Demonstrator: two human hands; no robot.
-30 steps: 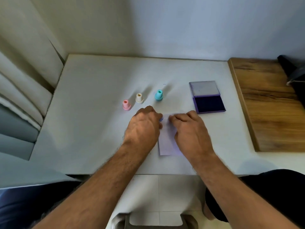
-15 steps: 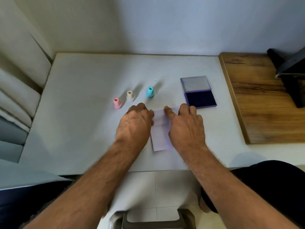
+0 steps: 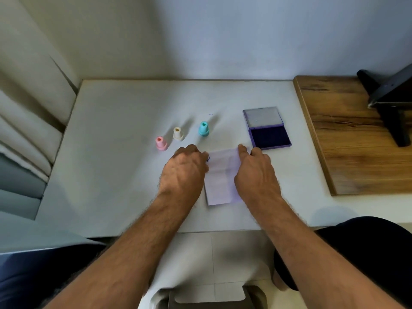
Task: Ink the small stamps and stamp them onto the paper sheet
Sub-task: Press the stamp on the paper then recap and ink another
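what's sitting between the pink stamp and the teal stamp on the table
In the head view, the cream stamp stands between the pink stamp and the teal stamp, upright, apart from both.

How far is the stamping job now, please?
Done: the ink pad lies open, and one blue mark shows at the paper sheet's left edge. In hand: left hand and right hand rest on the sheet. Left: pink stamp, cream stamp and teal stamp stand unheld.
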